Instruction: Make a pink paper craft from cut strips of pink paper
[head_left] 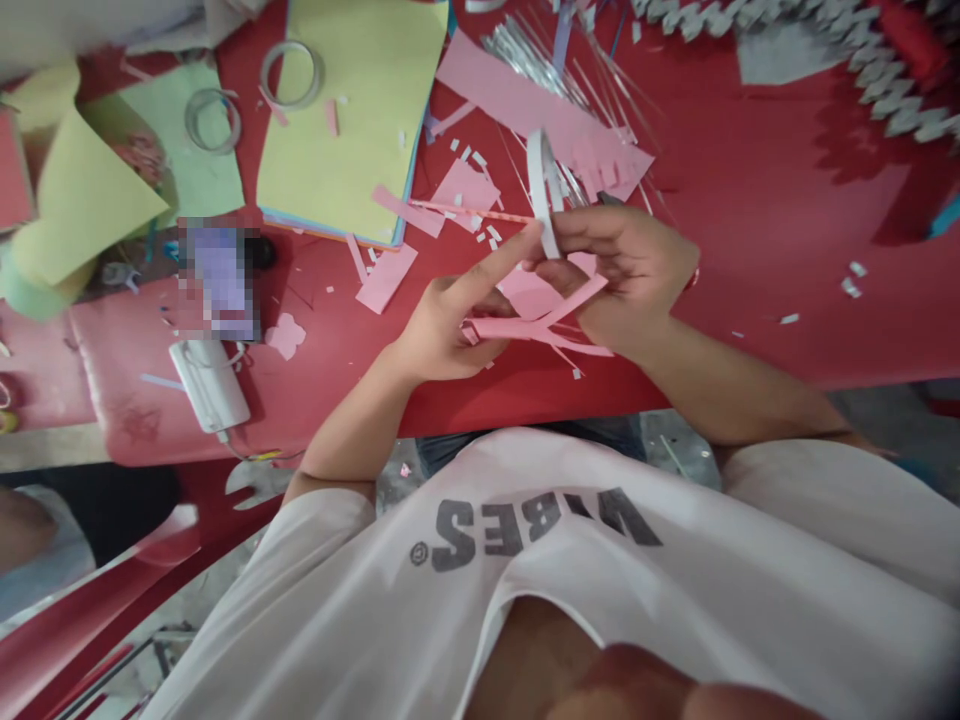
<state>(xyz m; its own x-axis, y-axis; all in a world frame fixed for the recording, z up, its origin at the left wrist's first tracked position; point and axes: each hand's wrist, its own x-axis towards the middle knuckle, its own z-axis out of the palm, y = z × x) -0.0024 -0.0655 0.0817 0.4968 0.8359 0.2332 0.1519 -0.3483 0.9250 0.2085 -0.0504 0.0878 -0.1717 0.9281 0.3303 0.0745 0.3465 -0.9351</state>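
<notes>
White paper strip (543,195) is clamped in my right hand (630,275). My left hand (442,330) is close beside it at 8 o'clock, over pink strips (525,328). If I press too strong, I think the strip can bend or tear.

- "VIBES" in dark block capitals on the person's white T-shirt (660,560), upside down in view.
- Small round emblem (418,553) beside it, illegible.
</notes>
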